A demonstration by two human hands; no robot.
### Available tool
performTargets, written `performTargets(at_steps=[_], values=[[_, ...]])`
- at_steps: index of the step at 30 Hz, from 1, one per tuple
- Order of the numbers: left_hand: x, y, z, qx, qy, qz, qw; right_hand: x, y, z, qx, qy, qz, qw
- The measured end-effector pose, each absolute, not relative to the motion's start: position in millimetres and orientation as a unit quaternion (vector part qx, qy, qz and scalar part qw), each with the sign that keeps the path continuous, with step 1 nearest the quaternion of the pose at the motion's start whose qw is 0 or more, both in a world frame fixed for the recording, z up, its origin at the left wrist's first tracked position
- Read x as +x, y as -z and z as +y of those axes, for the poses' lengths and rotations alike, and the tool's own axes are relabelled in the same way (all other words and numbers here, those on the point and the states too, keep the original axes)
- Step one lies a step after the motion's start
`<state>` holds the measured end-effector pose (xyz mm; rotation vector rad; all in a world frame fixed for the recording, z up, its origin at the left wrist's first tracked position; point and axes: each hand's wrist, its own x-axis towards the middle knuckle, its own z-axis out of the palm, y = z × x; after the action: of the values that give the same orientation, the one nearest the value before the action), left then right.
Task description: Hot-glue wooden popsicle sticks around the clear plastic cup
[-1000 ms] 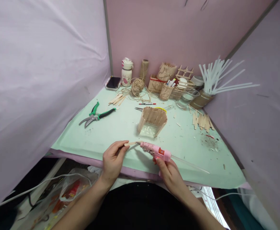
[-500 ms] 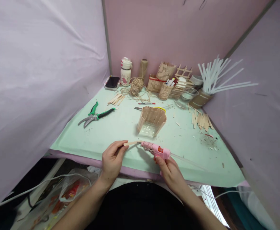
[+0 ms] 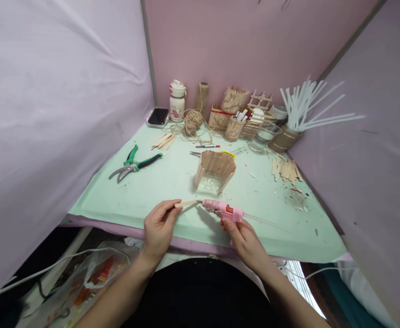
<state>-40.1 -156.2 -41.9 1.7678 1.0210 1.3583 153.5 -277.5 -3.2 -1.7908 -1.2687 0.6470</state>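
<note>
Between thumb and fingers, my left hand [image 3: 160, 224] pinches one end of a wooden craft stick [image 3: 187, 203], held level above the table's front part. My right hand [image 3: 246, 237] is wrapped round the handle of a pink hot glue gun [image 3: 223, 210]. Its nozzle points left and meets the stick's far end; whether glue is coming out is too small to tell. A clear glue stick [image 3: 268, 222] juts from the gun's back. Just beyond stands a clear container [image 3: 209, 184] with craft sticks [image 3: 216, 163] set upright along its sides, its near side bare.
Green-handled pruning shears [image 3: 134, 166] lie open at left. Loose craft sticks [image 3: 287, 170] and scraps are at right. Along the back stand a bottle [image 3: 177, 102], a twine ball [image 3: 193, 122], a marker holder [image 3: 235, 129] and a tube of white glue sticks [image 3: 285, 139]. Scissors [image 3: 227, 154] lie behind the container.
The glue gun's nozzle has shifted slightly to the right along the craft stick, towards its end. The whole view has drifted a little; the other things lie as before.
</note>
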Motion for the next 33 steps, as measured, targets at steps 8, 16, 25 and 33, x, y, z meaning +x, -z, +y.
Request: performTargets(at_steps=[8, 16, 25, 33], values=[[-40.7, 41.6, -156.6, 0.679, -0.525, 0.389, 0.335, 153.2, 5.8, -276.5, -0.739, -0.244, -0.506, 0.373], [-40.2, 42.4, -155.9, 0.680, -0.525, 0.389, 0.332, 156.6, -1.1, -274.9, -0.753, -0.234, -0.517, 0.334], [-40.9, 43.3, -155.8, 0.663, -0.525, 0.399, 0.355, 162.4, -16.1, -277.1, -0.731, -0.102, -0.609, 0.291], [-41.4, 39.5, -153.2, 0.583, -0.549, 0.384, 0.459, 222.7, -15.9, -306.8, -0.879, 0.086, -0.467, 0.043]])
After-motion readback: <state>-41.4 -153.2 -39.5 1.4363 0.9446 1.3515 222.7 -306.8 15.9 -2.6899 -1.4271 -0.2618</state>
